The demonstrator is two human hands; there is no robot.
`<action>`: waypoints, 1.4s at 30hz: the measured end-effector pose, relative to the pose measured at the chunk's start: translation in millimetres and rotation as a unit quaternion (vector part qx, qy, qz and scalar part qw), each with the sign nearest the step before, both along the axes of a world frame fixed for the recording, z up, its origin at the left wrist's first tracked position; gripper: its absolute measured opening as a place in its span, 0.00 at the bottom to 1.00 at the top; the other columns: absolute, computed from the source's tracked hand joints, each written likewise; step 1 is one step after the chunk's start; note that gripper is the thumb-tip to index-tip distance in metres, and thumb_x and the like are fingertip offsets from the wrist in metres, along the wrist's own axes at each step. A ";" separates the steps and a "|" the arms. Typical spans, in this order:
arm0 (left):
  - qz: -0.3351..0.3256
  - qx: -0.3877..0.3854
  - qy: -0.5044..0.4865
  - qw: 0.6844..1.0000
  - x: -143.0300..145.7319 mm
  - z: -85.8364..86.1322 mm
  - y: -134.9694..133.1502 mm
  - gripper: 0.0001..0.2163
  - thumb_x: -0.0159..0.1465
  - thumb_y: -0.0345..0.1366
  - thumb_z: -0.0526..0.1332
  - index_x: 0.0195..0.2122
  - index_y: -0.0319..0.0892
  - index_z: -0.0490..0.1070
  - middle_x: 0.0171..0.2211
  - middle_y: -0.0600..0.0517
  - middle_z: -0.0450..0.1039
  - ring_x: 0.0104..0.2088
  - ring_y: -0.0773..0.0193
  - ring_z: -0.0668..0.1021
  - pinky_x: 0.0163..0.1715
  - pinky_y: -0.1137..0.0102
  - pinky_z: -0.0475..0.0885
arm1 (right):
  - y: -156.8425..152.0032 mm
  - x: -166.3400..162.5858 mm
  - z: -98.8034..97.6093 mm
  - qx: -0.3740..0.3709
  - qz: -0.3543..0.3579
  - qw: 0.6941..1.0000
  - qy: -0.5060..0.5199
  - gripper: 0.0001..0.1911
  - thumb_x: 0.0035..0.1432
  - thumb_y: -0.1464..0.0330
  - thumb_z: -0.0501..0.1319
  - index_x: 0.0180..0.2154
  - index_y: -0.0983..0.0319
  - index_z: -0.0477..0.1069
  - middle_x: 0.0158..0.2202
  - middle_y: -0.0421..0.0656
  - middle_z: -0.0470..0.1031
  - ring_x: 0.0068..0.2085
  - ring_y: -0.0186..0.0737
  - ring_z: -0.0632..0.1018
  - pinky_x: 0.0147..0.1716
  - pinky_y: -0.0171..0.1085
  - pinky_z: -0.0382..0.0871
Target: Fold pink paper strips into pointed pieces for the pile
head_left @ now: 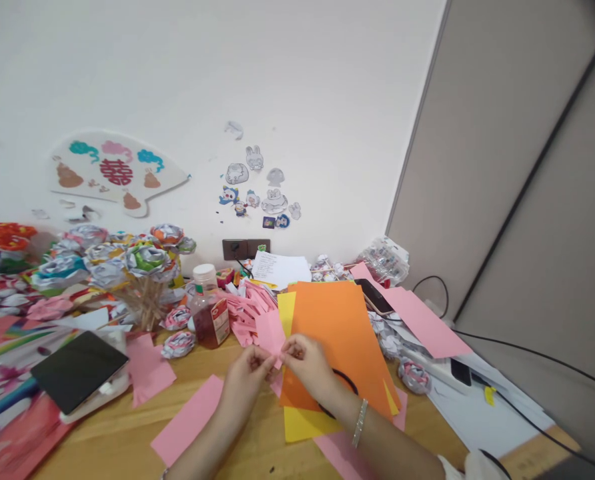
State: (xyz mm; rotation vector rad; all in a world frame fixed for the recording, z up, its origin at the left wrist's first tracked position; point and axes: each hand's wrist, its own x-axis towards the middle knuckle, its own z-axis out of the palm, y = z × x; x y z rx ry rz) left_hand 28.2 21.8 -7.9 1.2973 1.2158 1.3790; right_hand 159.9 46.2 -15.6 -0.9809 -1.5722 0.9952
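Note:
My left hand (246, 380) and my right hand (307, 363) meet over the wooden desk (242, 453), both pinching a small pink paper piece (270, 333) that stands up between the fingertips. A silver bracelet (360, 422) circles my right wrist. Under my right hand lie an orange sheet (342, 327) and a yellow sheet (305, 423). A pink paper strip (187, 420) rests on the desk just left of my left forearm.
A bottle of red liquid (210, 313) stands behind my hands, beside a pile of folded pink papers (247, 307). Paper roses on sticks (142, 263) fill the back left. A dark tablet (77, 370) lies at left. A phone (375, 297) and cables (527, 353) lie at right.

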 end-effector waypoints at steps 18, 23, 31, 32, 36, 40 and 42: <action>0.068 0.005 0.035 0.997 3.4 -0.1 -3.4 0.10 0.46 0.40 0.63 0.17 0.41 0.64 0.15 0.57 0.68 0.19 0.66 0.71 0.20 0.74 0.64 | -10.7 -6.1 0.5 -0.012 0.009 1.000 0.010 0.08 0.49 0.72 0.56 0.35 0.61 0.64 0.21 0.35 0.63 0.25 0.33 0.68 0.26 0.32 0.61; 0.068 0.009 0.006 0.998 2.7 4.6 -6.6 0.13 0.44 0.44 0.64 0.18 0.41 0.64 0.14 0.57 0.68 0.19 0.65 0.71 0.20 0.73 0.64 | -15.5 -9.0 -1.9 -0.017 0.067 0.997 0.016 0.11 0.52 0.70 0.55 0.40 0.61 0.60 0.20 0.34 0.61 0.24 0.32 0.67 0.25 0.31 0.60; 0.026 0.015 -0.075 0.997 4.3 0.0 -3.9 0.12 0.47 0.41 0.63 0.26 0.43 0.61 0.14 0.60 0.66 0.16 0.68 0.70 0.18 0.76 0.64 | -11.3 -12.1 -8.5 -0.044 0.073 0.993 0.077 0.14 0.50 0.67 0.58 0.39 0.59 0.58 0.19 0.32 0.61 0.23 0.32 0.69 0.25 0.32 0.63; 0.016 0.019 -0.088 0.996 4.0 0.8 -3.9 0.13 0.48 0.41 0.63 0.30 0.44 0.61 0.13 0.61 0.66 0.16 0.68 0.70 0.18 0.75 0.65 | -11.0 -12.2 -7.9 -0.048 0.072 0.992 0.088 0.15 0.49 0.67 0.59 0.39 0.59 0.57 0.19 0.32 0.62 0.23 0.32 0.70 0.26 0.32 0.63; 0.011 0.030 -0.094 0.995 2.1 6.9 -5.5 0.25 0.52 0.43 0.60 0.49 0.44 0.51 0.12 0.60 0.68 0.16 0.65 0.72 0.19 0.73 0.68 | -9.7 -11.8 -5.7 -0.054 0.074 0.990 0.110 0.20 0.47 0.67 0.61 0.40 0.59 0.55 0.19 0.32 0.63 0.23 0.33 0.70 0.26 0.33 0.64; 0.008 0.028 -0.108 0.994 3.4 8.7 -5.7 0.36 0.52 0.43 0.60 0.56 0.42 0.41 0.13 0.60 0.69 0.15 0.64 0.72 0.18 0.73 0.68 | -8.0 -10.9 -6.6 -0.049 0.066 0.990 0.115 0.21 0.47 0.66 0.61 0.41 0.59 0.55 0.19 0.32 0.63 0.23 0.33 0.70 0.26 0.33 0.64; 0.011 0.031 -0.115 0.993 5.6 7.2 -4.7 0.38 0.49 0.40 0.63 0.56 0.42 0.41 0.12 0.63 0.66 0.15 0.66 0.71 0.17 0.75 0.67 | -7.7 -10.8 -7.2 -0.040 0.067 0.991 0.110 0.21 0.48 0.65 0.60 0.43 0.60 0.54 0.19 0.32 0.63 0.23 0.33 0.71 0.26 0.34 0.64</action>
